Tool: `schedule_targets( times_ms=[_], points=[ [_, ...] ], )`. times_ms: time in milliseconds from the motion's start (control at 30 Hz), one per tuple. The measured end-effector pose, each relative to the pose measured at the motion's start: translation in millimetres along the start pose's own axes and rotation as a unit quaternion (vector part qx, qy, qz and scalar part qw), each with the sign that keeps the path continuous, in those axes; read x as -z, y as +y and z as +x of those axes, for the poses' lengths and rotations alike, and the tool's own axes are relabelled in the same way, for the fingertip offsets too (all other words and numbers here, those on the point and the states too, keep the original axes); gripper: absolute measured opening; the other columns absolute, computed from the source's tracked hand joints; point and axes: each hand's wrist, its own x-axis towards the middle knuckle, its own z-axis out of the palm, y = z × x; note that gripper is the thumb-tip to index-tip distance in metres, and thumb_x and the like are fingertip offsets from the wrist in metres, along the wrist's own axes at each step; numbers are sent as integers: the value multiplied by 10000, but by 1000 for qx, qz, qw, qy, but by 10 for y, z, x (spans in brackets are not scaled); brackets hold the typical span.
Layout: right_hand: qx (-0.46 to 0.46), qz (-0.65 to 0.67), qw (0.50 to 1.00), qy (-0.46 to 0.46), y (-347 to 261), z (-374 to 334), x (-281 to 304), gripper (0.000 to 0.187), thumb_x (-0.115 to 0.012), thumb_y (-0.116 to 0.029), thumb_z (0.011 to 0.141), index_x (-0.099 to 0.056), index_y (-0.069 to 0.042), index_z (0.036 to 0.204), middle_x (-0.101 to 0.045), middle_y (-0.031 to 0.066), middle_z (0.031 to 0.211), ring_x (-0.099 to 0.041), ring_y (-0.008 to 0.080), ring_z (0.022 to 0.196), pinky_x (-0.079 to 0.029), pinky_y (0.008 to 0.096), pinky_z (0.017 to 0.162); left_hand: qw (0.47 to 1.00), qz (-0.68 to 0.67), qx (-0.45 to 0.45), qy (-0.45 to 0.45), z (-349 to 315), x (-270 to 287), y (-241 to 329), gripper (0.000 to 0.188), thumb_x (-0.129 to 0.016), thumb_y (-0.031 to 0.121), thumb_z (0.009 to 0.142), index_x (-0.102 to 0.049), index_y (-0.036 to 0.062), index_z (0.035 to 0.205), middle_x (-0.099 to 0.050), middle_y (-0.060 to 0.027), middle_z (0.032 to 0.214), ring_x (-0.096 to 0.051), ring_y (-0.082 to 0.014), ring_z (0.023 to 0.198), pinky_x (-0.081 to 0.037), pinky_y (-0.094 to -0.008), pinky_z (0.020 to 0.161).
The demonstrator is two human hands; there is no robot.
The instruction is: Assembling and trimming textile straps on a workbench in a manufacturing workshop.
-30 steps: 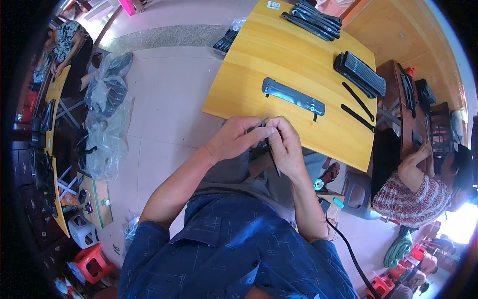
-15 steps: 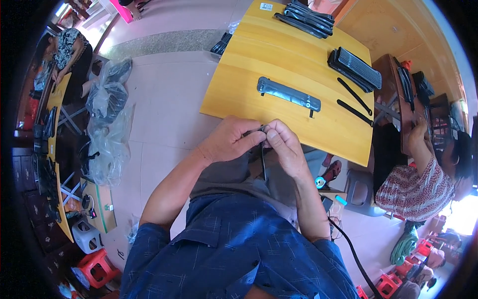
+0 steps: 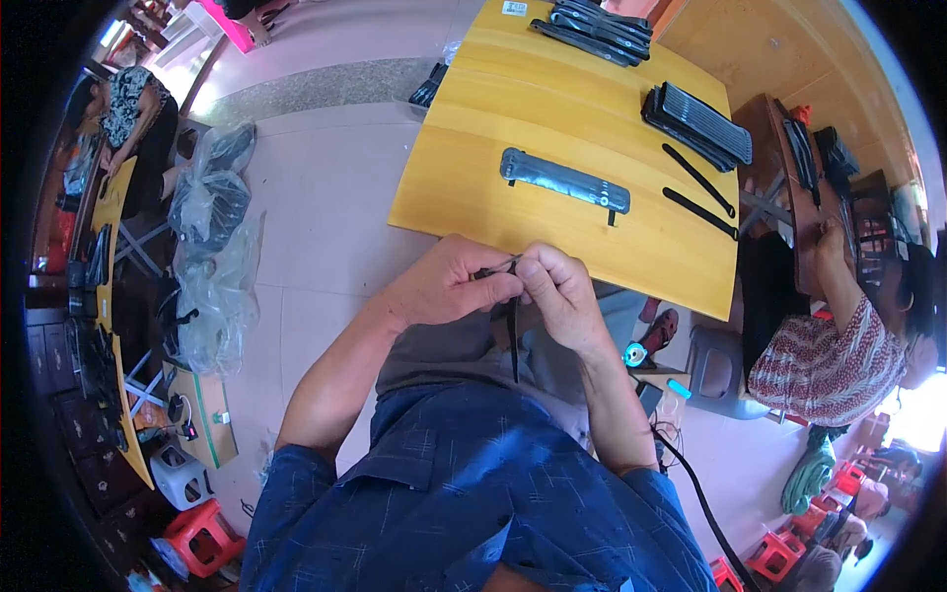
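Just off the near edge of the yellow table, my left hand and my right hand meet with fingers closed in a pinch. Between them they grip a narrow black strap, whose free end hangs toward my lap. Its upper end is mostly covered by my fingers. Beyond my hands lies a flat, dark elongated pouch with small black tabs at its ends. To its right are two more black straps, each with a small loop at one end.
On the yellow table stand a stack of dark ribbed pieces and a pile of black pouches. Clear plastic bags lie on the floor at left. Co-workers sit at both sides. A black cable runs by my right arm.
My hands stay together, while more of the strap now hangs down below them. The whole scene has shifted slightly with my head.
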Motion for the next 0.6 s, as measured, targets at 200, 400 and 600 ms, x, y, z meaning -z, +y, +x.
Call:
schedule_targets(
  times_ms=[200,400,600],
  points=[
    [57,-17,985,162,-56,20,-39,304,-539,-215,1113,-594,-47,865,-548,-21,710,-510,76,668,-436,276,605,983,-142,18,111,-26,-239,18,247,-647,145,1051,-678,36,831,-624,5,708,-569,-58,636,-435,-235,568],
    [104,41,858,501,56,-41,970,237,-525,-227,1111,-563,-101,913,-512,-19,790,-527,89,704,-451,274,667,871,-286,-1,399,-139,-126,34,328,-595,240,1070,-542,84,787,-522,-28,642,-437,-91,512,-342,-256,460],
    [101,42,775,622,272,-350,1851,279,-534,-279,1107,-566,-95,900,-518,-21,732,-504,90,656,-422,260,613,782,-352,-80,508,-610,399,-166,323,-557,296,1095,-543,116,828,-477,-4,622,-408,-91,476,-357,-263,457]
  ],
)
